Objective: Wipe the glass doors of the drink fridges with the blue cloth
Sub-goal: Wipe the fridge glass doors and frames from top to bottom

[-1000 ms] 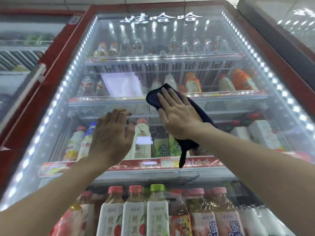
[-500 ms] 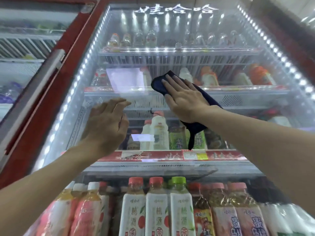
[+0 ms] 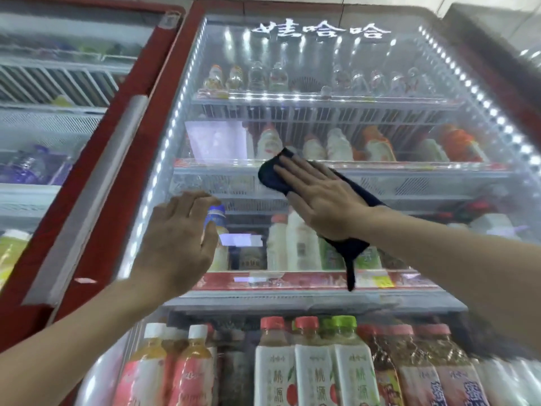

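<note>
The cloth point(image 3: 273, 177) is dark blue and soft, spread flat against the glass door point(image 3: 409, 183) well to the right of the handle point(image 3: 96, 194), at about the height of the handle's upper half. The right hand point(image 3: 325, 197) presses it to the pane with straight fingers. A rounded edge of the cloth shows beyond the fingertips, on the side toward the handle, and a narrow tail hangs straight down below the wrist. The door is a tall clear pane, upright and closed, just right of the handle, with white lettering at its top. A second glass door point(image 3: 52, 127) stands left of the handle, also closed.
</note>
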Demonstrator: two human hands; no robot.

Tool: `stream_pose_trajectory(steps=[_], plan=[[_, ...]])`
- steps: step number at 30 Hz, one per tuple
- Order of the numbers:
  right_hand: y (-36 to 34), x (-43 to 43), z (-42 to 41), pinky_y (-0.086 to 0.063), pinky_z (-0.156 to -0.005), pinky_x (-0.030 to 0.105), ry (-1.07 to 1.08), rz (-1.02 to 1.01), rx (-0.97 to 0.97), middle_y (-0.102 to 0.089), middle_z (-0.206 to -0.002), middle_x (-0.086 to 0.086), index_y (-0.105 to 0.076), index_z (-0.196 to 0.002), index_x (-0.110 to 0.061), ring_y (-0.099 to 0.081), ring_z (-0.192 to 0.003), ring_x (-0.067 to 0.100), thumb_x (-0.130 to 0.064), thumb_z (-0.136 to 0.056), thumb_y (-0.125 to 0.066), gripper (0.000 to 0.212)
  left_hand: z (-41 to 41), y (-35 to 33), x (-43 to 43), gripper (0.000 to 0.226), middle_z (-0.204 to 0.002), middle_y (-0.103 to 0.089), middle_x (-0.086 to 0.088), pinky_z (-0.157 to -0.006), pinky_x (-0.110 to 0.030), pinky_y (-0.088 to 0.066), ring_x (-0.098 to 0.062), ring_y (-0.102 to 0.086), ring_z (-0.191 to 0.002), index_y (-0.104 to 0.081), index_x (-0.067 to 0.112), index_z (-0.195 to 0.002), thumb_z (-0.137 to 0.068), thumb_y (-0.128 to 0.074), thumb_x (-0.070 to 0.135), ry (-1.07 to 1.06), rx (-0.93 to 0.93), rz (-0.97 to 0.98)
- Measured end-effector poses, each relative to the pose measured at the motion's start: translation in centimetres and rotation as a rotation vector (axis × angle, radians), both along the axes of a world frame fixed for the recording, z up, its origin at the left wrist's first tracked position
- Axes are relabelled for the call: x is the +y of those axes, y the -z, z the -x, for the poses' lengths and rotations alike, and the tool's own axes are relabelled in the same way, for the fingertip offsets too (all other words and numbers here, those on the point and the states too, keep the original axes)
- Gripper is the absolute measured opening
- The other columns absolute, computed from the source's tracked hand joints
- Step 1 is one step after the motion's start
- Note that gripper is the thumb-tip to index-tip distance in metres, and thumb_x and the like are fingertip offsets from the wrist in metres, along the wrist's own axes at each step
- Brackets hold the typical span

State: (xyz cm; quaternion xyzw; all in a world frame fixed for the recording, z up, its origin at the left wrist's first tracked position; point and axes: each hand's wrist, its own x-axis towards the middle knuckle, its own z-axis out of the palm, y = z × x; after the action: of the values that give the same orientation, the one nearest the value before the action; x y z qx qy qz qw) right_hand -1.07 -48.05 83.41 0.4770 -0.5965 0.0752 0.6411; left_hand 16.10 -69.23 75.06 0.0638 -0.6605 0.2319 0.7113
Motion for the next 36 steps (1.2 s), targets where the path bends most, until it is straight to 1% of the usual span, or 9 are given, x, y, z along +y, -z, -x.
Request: stream_pose_trajectory(steps=[9,12,17,20,22,26,28,32,36], plan=[[-2.4,-4.7,-3.7,0.011,-0.129,0.039,0.01,0.204,-0.224,0.014,-0.173,-0.003,0.004,-0.165,-0.021,0.016,-0.158,0.011,-0.043,-0.11,-0.014,0.062,0.1,0.2,-0.3,0.048,-0.138,-0.054,-0.001,-0.111,-0.042,-0.034,-0.024,-0.049,-0.129,-0.056,0.014,-0.136,-0.097,-0.035,0.033,0.046,-0.045,0.003],[1.5,-6.0,-4.6,0.014,-0.128,0.037,-0.019,0.11,-0.146,0.015,-0.172,-0.002,0.005,-0.165,-0.021,0.019,-0.157,0.011,-0.045,-0.108,-0.011,0.064,0.1,0.3,-0.2,0.051,-0.137,-0.055,-0.005,-0.11,-0.038,-0.033,-0.026,-0.051,-0.127,-0.056,0.01,-0.135,-0.096,-0.03,0.032,0.1,-0.025,0.012],[6.5,-5.6,-4.7,0.014,-0.128,0.035,-0.026,-0.149,0.058,0.012,-0.171,-0.006,0.002,-0.164,-0.023,0.019,-0.157,0.01,-0.047,-0.103,-0.006,0.066,-0.5,0.7,-0.1,0.05,-0.132,-0.057,-0.01,-0.107,-0.034,-0.031,-0.03,-0.051,-0.123,-0.056,0.006,-0.129,-0.083,-0.037,0.01,0.206,0.129,-0.034],[5.3,-4.6,-4.4,0.01,-0.128,0.032,-0.034,-0.205,0.089,0.005,-0.172,-0.007,-0.005,-0.165,-0.025,0.012,-0.158,0.009,-0.043,-0.107,-0.015,0.061,-0.7,1.4,0.0,0.053,-0.129,-0.059,-0.013,-0.103,-0.037,-0.035,-0.033,-0.053,-0.118,-0.057,0.003,-0.127,-0.081,-0.033,0.011,0.146,0.096,-0.027],[3.6,-4.8,-4.4,0.007,-0.129,0.032,-0.041,-0.123,0.078,0.0,-0.173,-0.006,-0.01,-0.165,-0.025,0.006,-0.16,0.011,-0.041,-0.108,-0.019,0.06,-0.9,1.6,0.2,0.054,-0.127,-0.06,-0.015,-0.102,-0.04,-0.037,-0.037,-0.056,-0.115,-0.059,0.001,-0.125,-0.081,-0.032,0.015,0.108,0.075,-0.046],[-2.9,-5.8,-6.3,0.006,-0.129,0.039,-0.002,0.119,-0.174,0.007,-0.174,-0.001,-0.003,-0.166,-0.021,0.006,-0.16,0.016,-0.04,-0.111,-0.018,0.061,-1.1,1.8,1.3,0.05,-0.127,-0.062,-0.023,-0.101,-0.048,-0.046,-0.042,-0.059,-0.113,-0.062,-0.004,-0.124,-0.085,-0.038,0.015,-0.024,0.003,-0.093],[-4.0,-7.2,-7.0,0.008,-0.129,0.043,0.008,0.125,-0.205,0.01,-0.174,0.002,0.0,-0.166,-0.018,0.009,-0.16,0.019,-0.041,-0.11,-0.016,0.062,-1.7,1.9,1.7,0.047,-0.128,-0.062,-0.023,-0.099,-0.048,-0.047,-0.041,-0.06,-0.113,-0.063,-0.004,-0.126,-0.085,-0.045,0.012,-0.099,-0.055,-0.102],[1.7,-8.5,-7.4,0.014,-0.127,0.038,-0.037,-0.006,-0.084,0.01,-0.173,0.002,0.0,-0.166,-0.019,0.014,-0.159,0.017,-0.042,-0.109,-0.015,0.062,-4.5,1.3,1.2,0.048,-0.134,-0.062,-0.017,-0.106,-0.043,-0.044,-0.035,-0.06,-0.122,-0.062,0.001,-0.133,-0.086,-0.053,0.005,-0.125,-0.169,-0.059],[7.7,-7.8,-6.5,0.013,-0.128,0.038,-0.052,-0.168,0.047,0.011,-0.172,-0.002,0.001,-0.165,-0.022,0.016,-0.159,0.016,-0.048,-0.103,-0.004,0.067,-9.4,0.9,-0.4,0.048,-0.117,-0.068,-0.014,-0.101,-0.043,-0.037,-0.037,-0.062,-0.113,-0.069,0.004,-0.115,-0.072,-0.048,0.012,-0.258,-0.055,0.006]])
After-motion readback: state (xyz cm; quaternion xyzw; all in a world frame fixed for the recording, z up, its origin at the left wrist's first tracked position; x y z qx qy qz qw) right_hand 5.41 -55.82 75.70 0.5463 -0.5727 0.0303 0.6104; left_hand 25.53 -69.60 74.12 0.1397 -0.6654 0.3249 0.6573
